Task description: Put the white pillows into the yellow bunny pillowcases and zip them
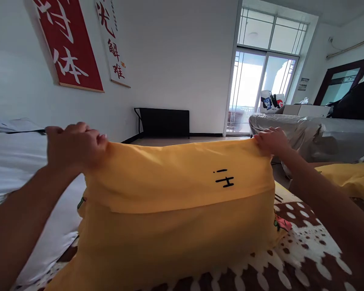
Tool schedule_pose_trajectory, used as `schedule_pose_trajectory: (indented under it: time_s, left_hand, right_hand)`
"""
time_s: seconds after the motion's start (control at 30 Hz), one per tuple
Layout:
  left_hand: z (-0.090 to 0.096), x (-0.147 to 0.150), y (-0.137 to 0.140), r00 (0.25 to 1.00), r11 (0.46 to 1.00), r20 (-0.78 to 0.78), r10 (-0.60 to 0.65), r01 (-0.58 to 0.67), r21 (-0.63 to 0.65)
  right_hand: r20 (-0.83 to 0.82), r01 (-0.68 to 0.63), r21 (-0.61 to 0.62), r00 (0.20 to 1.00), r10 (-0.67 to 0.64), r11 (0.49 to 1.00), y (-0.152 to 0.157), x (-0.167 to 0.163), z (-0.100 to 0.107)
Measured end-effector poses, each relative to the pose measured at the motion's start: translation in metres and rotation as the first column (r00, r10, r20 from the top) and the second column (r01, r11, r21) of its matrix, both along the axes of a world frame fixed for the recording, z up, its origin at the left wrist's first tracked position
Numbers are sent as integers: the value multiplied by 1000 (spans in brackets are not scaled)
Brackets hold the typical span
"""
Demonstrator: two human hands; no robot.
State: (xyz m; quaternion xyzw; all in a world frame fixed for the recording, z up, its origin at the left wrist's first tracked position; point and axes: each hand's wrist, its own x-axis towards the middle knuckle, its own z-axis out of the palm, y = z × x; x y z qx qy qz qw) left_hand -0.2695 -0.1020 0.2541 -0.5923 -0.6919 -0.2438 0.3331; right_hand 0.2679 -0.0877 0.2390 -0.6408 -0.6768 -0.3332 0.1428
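A yellow pillowcase (176,238) with a black "Hi" print fills the middle of the view, its upper edge stretched between my two hands. My left hand (75,145) is closed on the upper left corner. At the upper right corner, my right hand (271,141) grips the cloth with bent fingers. A seam or flap edge runs across the front below the print. The body looks bulky, but whatever is inside is hidden. Small pink and green printed figures show at the lower right side. Its base rests on a brown and white patterned bedspread (309,242).
White bedding (18,161) lies at the left by the wall. Another yellow cloth (352,178) is at the right edge. Beyond stand a plastic-covered sofa (291,127) with bags and boxes, a black panel (165,122) against the wall, and a glass door (251,89).
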Motion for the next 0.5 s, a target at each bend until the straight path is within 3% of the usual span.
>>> schedule_pose_trajectory:
  time_s: [0.07,0.13,0.2,0.23,0.3,0.4,0.5]
  left_hand:
    - [-7,41,16,993,995,77,-90,92,-26]
    - [-29,92,37,979,972,112,-173,188,-140]
    - [-68,142,58,947,891,184,-265,313,-329]
    - [-90,164,67,937,852,209,-279,342,-396]
    - [-131,192,80,929,785,247,-274,365,-500]
    - [-166,185,94,925,725,279,-259,377,-577]
    - [-169,132,108,931,707,308,-197,353,-613]
  right_hand:
    - [-64,-119,-87,991,113,989,17,-36,-10]
    - [-96,-220,-166,974,207,961,35,-89,-34]
    - [-145,-329,-267,943,299,906,50,-148,-68]
    - [-293,-429,-354,895,337,831,56,-174,-88]
    - [-342,-489,-432,866,364,758,64,-212,-122]
    - [-390,-524,-472,845,365,709,73,-219,-152]
    - [-442,-507,-474,844,304,719,83,-178,-157]
